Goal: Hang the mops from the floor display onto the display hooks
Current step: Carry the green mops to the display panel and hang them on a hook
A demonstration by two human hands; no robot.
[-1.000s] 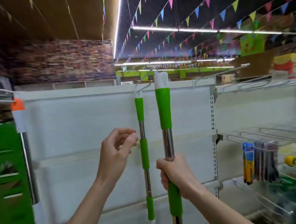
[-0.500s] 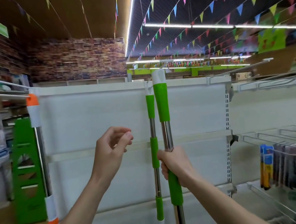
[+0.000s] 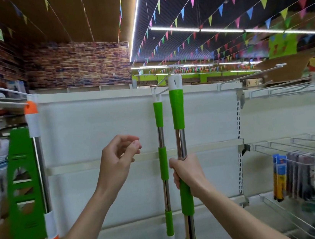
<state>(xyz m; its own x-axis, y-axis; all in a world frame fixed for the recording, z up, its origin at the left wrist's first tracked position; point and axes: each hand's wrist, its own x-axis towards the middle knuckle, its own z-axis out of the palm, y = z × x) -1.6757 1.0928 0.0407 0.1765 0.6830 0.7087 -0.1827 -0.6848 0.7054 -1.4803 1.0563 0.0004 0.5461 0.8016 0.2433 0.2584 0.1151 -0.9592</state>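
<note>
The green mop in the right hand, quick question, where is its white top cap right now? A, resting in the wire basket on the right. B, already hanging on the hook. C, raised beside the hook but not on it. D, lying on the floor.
C: the right hand holds the green mop upright, its white top cap level with the display hook but not threaded on, while a second green mop already hangs there.
</note>
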